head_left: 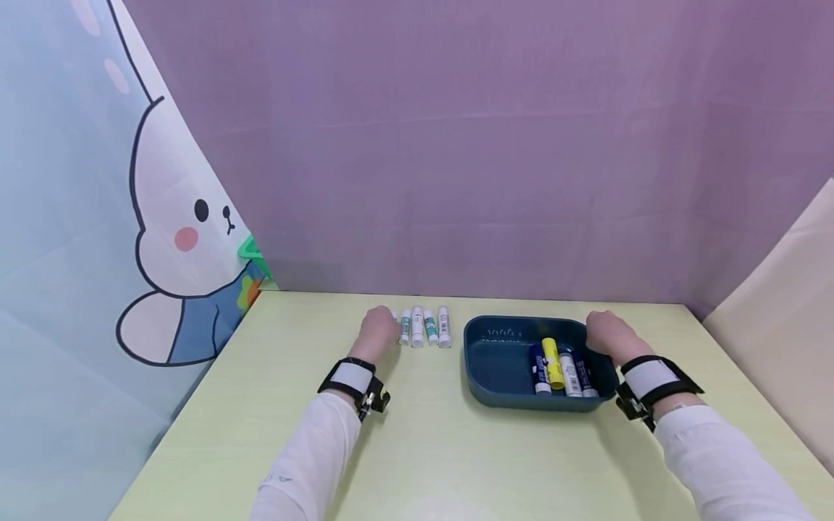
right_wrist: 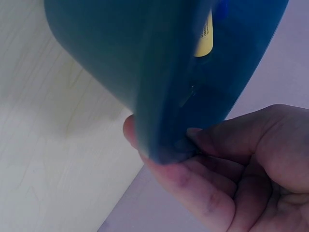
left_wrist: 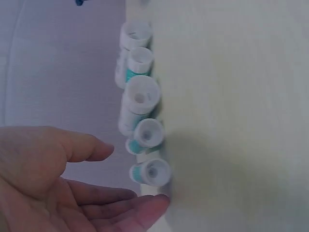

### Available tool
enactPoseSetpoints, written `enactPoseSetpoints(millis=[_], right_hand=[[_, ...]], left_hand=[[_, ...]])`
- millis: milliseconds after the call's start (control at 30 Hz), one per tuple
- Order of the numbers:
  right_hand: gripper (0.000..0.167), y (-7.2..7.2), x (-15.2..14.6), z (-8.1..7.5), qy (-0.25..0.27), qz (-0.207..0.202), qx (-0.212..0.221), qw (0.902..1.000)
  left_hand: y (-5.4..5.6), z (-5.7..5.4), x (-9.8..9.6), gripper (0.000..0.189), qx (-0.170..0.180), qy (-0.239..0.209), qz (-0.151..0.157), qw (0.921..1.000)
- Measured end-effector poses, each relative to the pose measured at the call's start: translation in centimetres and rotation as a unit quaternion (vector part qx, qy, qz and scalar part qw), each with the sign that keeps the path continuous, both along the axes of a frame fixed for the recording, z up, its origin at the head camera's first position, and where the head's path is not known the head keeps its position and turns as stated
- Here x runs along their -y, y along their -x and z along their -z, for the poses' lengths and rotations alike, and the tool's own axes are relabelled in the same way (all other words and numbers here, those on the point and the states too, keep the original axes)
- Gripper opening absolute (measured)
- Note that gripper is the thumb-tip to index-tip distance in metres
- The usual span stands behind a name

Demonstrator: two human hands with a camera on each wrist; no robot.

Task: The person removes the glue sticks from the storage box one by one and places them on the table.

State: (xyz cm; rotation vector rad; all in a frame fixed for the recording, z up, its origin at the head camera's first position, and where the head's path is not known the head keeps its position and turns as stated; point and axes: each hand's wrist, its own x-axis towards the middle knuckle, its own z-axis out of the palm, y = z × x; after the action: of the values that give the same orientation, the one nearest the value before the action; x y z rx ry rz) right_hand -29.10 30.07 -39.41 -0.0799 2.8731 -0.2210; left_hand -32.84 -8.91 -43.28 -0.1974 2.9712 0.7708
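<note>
Several white-capped glue sticks lie side by side in a row on the table, some with teal labels. My left hand is at the row's left end. In the left wrist view its thumb and fingers are spread apart, the fingertips beside the nearest small glue stick, with nothing held. A dark blue plastic bin stands to the right. My right hand pinches the bin's right far corner, thumb inside and fingers beneath the rim. Inside lie a yellow glue stick, a white one and two dark blue ones.
The pale table ends at a purple cloth backdrop. A blue curtain with a cartoon rabbit hangs at the left, and a cream cloth at the right.
</note>
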Motion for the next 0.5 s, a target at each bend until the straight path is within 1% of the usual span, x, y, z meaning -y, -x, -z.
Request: enactPoseSetpoints(millis=[200,300,400,500], right_hand=[[0.014,0.0,-0.1,-0.1,0.003,-0.003,-0.001,1.0],[0.014,0.0,-0.1,-0.1,0.003,-0.005,-0.001,1.0],[0.015,0.1,-0.2,0.1,0.001,-0.003,0.001,1.0],[0.016,0.2,-0.2,0.2,-0.002,0.001,0.005,1.0]], left_hand=[[-0.1,-1.7,-0.1,0.031,0.001,0.043,0.03,0.9986],[-0.1,-2.4,-0.4,0.036,0.0,0.049,0.039,0.998],[-0.3,-3.3,-0.9,0.043,-0.009,0.056,0.042,0.9975],[-0.7,-4.5,-1.5,0.053,-0.019,0.054,0.043,0.9975]])
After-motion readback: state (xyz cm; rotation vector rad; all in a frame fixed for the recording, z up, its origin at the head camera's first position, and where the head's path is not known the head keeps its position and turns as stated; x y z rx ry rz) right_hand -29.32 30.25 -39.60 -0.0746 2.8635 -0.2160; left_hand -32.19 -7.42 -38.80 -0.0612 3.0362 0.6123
